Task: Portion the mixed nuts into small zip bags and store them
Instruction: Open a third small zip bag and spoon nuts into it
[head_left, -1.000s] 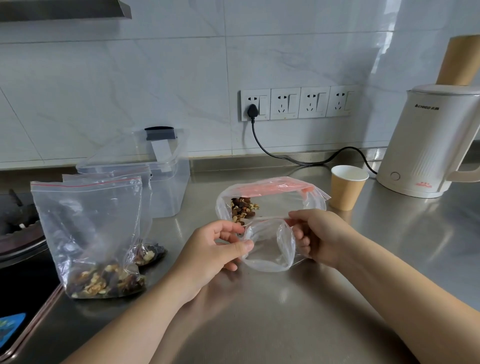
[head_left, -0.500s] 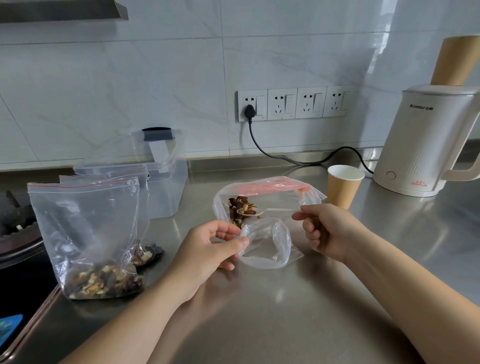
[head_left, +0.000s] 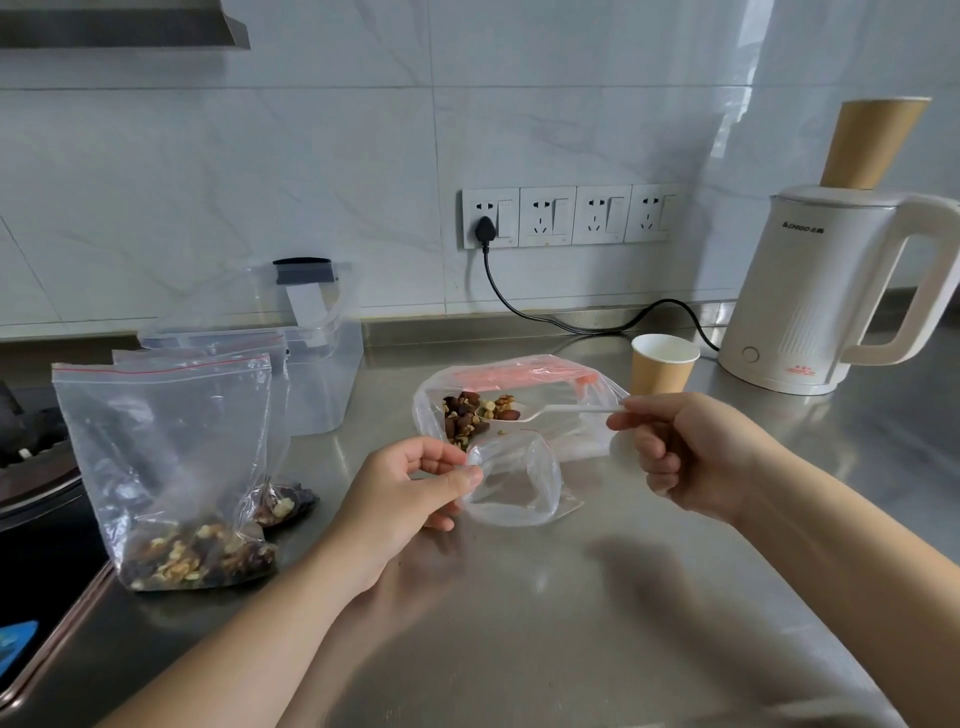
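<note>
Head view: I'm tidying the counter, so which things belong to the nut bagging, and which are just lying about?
In use: large nut bag, white spoon, small zip bag, filled zip bags, left hand, right hand.

Lying about: kettle, paper cup, clear container.

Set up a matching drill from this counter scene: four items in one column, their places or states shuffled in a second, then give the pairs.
Items
1. plastic spoon
2. small zip bag
3. paper cup
4. kettle

States
A. stands open and upright beside the kettle
B. mouth pinched open by the left hand
C. far right of the counter, carrying an upturned cup
D. loaded with nuts, held by the right hand

Pairs: 1-D, 2-B, 3-A, 4-C
</note>
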